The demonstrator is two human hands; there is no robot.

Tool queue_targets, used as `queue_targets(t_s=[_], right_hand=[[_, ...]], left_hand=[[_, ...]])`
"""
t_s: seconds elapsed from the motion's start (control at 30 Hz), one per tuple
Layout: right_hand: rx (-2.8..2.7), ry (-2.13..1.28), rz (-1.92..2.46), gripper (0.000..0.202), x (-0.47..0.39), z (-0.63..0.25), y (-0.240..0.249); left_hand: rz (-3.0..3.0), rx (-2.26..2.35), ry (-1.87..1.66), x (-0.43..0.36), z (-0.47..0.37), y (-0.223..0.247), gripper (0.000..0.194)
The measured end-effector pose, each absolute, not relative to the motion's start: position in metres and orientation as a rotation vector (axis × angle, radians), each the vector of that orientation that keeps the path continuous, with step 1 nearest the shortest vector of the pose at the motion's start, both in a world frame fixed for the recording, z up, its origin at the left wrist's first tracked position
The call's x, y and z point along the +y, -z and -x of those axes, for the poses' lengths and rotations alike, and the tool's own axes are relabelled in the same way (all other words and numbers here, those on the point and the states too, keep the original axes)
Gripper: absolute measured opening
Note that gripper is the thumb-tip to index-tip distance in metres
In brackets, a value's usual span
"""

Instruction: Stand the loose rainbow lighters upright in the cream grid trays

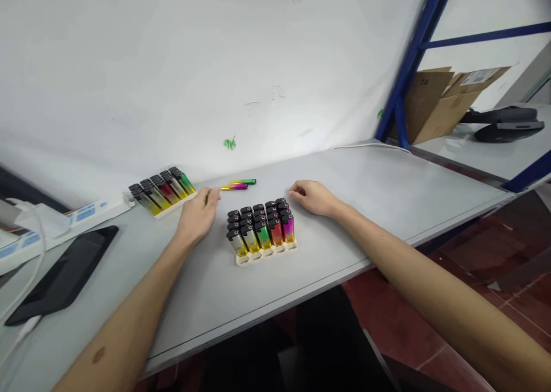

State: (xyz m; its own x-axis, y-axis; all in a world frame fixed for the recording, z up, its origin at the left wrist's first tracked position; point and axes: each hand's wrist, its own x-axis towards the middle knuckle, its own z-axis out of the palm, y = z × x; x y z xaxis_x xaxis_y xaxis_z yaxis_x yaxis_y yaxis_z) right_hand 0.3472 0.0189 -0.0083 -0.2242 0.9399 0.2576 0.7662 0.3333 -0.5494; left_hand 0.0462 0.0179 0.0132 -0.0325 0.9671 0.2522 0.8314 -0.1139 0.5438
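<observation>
A cream holder (pixel 267 256) stands on the grey table between my hands. It carries several upright lighters (pixel 263 235) with black tops and clear, green, red and purple bodies; its front row of holes is bare. My left hand (pixel 198 215) rests left of it, fingers closed, with whatever may be inside too small to make out. Just beyond those fingertips lie a yellow-purple lighter (pixel 235 187) and a yellow-green lighter (pixel 245 181), side by side. Right of the holder, my right hand (pixel 315 197) lies on the table, loosely curled and apart from the lighters.
Behind my left hand, a second holder (pixel 176 206) full of lighters stands near the wall. A black phone (pixel 64 274) with a cable and a white power strip (pixel 97 213) lie at the left. Blue framing (pixel 402 76), a cardboard box (pixel 447 108) and a black device (pixel 508 125) are at the right.
</observation>
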Motion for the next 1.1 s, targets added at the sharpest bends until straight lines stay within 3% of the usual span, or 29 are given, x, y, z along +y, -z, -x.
queue_targets(t_s=[0.13, 0.23, 0.43, 0.6, 0.77, 1.1], right_hand=[[-2.061, -0.402, 1.503, 0.017, 0.018, -0.348, 0.009], [-2.066, -0.401, 1.518, 0.019, 0.018, -0.349, 0.01], [-2.103, -0.369, 1.469, 0.021, 0.02, -0.351, 0.015], [-2.123, -0.354, 1.474, 0.02, 0.02, -0.35, 0.014], [-2.097, -0.358, 1.507, 0.019, 0.018, -0.348, 0.012], [-2.097, -0.365, 1.51, 0.021, 0.021, -0.35, 0.015]], left_hand=[[-2.389, 2.156, -0.36, 0.016, -0.047, -0.007, 0.052], [-2.499, 2.17, -0.34, 0.013, -0.045, -0.002, 0.055], [-2.266, 2.529, -0.254, -0.013, 0.036, -0.007, 0.061], [-1.699, 2.976, -0.212, -0.038, 0.115, -0.013, 0.074], [-1.331, 2.871, -0.138, -0.033, 0.134, -0.022, 0.092], [-1.401, 2.83, -0.053, -0.043, 0.13, -0.029, 0.102]])
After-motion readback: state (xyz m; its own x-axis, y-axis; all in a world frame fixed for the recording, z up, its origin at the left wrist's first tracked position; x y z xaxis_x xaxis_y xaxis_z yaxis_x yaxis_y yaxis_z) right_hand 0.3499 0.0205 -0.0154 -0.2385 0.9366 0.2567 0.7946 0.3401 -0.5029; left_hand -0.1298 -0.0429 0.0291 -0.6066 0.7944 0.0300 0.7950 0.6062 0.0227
